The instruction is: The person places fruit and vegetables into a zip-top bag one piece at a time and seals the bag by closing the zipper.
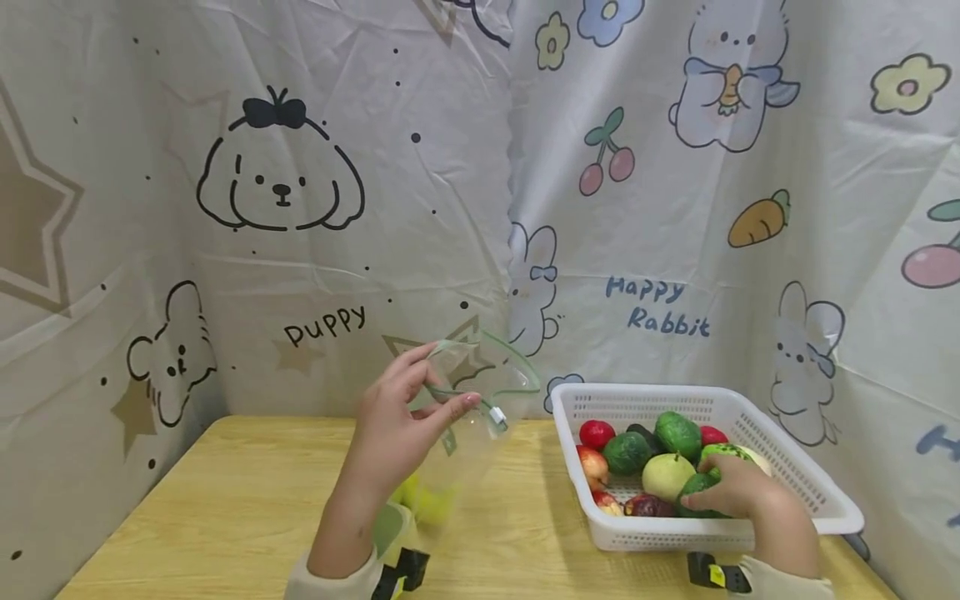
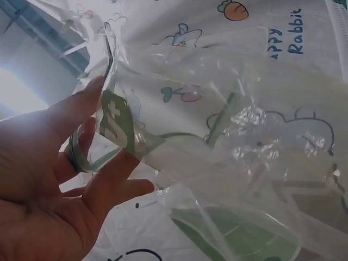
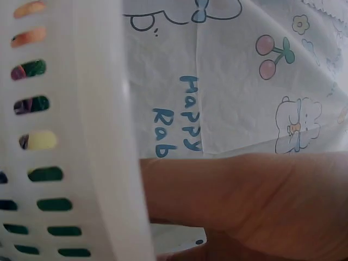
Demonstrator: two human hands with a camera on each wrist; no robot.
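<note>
My left hand (image 1: 401,425) pinches the rim of a clear zip bag (image 1: 487,375) between thumb and fingers. The bag has a green edge and a white slider (image 1: 497,415), and its mouth gapes. Something yellow (image 1: 431,502) shows blurred at its lower part; whether it lies inside or behind, I cannot tell. In the left wrist view, a green printed label (image 2: 117,122) is beside the fingers. My right hand (image 1: 742,487) reaches into a white basket (image 1: 622,533), thumb and fingers about a dark green fruit or vegetable (image 1: 693,490). The basket wall hides its fingertips in the right wrist view.
The basket also holds a pale yellow-green pear (image 1: 667,477), red fruit (image 1: 597,434), an orange-red apple (image 1: 593,467) and green rounded produce (image 1: 628,453). It stands on the right of a wooden table (image 1: 247,492). A printed curtain (image 1: 435,250) hangs behind.
</note>
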